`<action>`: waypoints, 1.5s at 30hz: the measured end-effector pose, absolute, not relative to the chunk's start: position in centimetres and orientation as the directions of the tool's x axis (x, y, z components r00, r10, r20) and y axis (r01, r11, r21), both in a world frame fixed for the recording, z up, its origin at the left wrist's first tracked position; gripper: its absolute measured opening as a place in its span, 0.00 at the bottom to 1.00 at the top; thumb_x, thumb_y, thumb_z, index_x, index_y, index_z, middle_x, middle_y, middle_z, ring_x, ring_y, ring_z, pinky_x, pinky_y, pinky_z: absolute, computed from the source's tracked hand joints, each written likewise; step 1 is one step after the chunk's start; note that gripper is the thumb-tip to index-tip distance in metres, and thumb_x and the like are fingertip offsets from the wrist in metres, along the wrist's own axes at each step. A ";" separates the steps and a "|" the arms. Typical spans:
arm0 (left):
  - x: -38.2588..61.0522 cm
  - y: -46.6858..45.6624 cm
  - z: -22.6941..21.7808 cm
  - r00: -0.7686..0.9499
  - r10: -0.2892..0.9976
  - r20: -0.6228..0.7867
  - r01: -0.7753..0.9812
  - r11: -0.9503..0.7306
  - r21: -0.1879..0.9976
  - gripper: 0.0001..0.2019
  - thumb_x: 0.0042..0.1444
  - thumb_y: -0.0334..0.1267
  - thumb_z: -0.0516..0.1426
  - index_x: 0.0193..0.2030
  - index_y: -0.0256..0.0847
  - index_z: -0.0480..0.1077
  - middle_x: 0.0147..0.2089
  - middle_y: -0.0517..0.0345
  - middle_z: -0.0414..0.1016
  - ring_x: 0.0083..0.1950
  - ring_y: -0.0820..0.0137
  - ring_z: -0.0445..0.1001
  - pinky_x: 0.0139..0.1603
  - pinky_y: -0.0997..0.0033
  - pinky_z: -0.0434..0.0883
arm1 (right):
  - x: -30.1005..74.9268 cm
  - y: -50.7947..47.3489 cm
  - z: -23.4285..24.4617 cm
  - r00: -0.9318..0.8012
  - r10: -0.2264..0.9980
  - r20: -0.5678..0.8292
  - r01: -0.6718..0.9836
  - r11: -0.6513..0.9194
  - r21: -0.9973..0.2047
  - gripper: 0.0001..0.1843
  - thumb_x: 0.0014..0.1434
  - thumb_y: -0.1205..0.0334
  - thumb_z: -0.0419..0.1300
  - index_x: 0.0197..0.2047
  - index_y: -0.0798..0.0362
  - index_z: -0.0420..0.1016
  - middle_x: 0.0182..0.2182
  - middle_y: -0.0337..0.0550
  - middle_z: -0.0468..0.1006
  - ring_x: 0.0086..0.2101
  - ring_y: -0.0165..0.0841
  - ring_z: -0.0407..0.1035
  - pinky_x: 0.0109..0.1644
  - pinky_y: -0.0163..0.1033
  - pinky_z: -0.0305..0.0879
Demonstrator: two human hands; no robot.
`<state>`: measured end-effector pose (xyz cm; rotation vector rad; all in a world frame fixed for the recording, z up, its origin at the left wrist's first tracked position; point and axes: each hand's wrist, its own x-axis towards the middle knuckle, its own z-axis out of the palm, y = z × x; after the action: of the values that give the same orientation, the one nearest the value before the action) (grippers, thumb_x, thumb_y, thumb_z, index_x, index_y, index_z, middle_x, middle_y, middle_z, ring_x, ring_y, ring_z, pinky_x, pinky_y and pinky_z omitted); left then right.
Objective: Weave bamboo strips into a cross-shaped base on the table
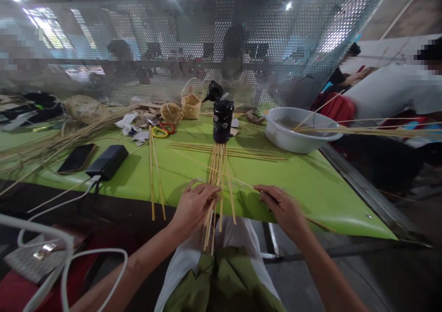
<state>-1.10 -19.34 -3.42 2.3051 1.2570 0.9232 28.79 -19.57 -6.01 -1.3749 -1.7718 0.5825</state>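
At the near edge of the green table (324,197), as seen from the head camera, the left hand (197,204) holds lengthwise strips (217,162) in a narrow grip. The right hand (282,206), fingers drawn together, holds a thin crosswise strip (242,182), which slants over the lengthwise ones. A black cup (223,122) stands at their far ends. Scissors (160,130) lie left of it; a white basin (297,139) stands right.

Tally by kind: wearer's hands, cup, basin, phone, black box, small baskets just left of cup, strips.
Left hand, right hand: 2
Cup: 1
Basin: 1
Phone: 1
Black box: 1
Baskets: 2
Strips: overlapping, uncountable
Total, strips excluded: 8
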 end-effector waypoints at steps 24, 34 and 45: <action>-0.1 -14.0 -2.1 0.080 0.996 -0.040 -0.296 0.062 0.953 0.19 0.55 0.52 0.68 0.47 0.41 0.81 0.52 0.48 0.84 0.44 0.66 0.80 0.44 0.69 0.67 | 29.9 -19.8 -6.3 -0.135 0.976 0.171 0.407 0.212 -0.889 0.25 0.66 0.37 0.58 0.49 0.49 0.83 0.33 0.44 0.80 0.31 0.35 0.71 0.34 0.36 0.70; 0.0 -13.8 -1.8 0.078 0.990 -0.121 -0.425 0.142 0.894 0.21 0.52 0.53 0.70 0.45 0.40 0.80 0.52 0.48 0.84 0.39 0.71 0.78 0.39 0.72 0.66 | 30.5 -20.1 -5.7 -0.194 0.968 0.162 0.396 0.228 -0.889 0.22 0.66 0.38 0.61 0.45 0.48 0.84 0.35 0.45 0.82 0.33 0.37 0.74 0.37 0.39 0.73; 0.3 -13.2 -1.3 0.002 0.982 -0.188 -0.539 0.159 0.827 0.16 0.49 0.47 0.71 0.39 0.39 0.80 0.41 0.52 0.84 0.32 0.75 0.74 0.33 0.75 0.66 | 30.5 -20.5 -5.0 -0.237 0.964 0.124 0.370 0.208 -0.906 0.18 0.65 0.41 0.62 0.43 0.46 0.85 0.42 0.46 0.83 0.40 0.41 0.75 0.43 0.41 0.73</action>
<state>0.31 -13.23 -1.32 0.6356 0.9002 1.3287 30.47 -20.48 -4.96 -1.2539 -1.7403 1.0106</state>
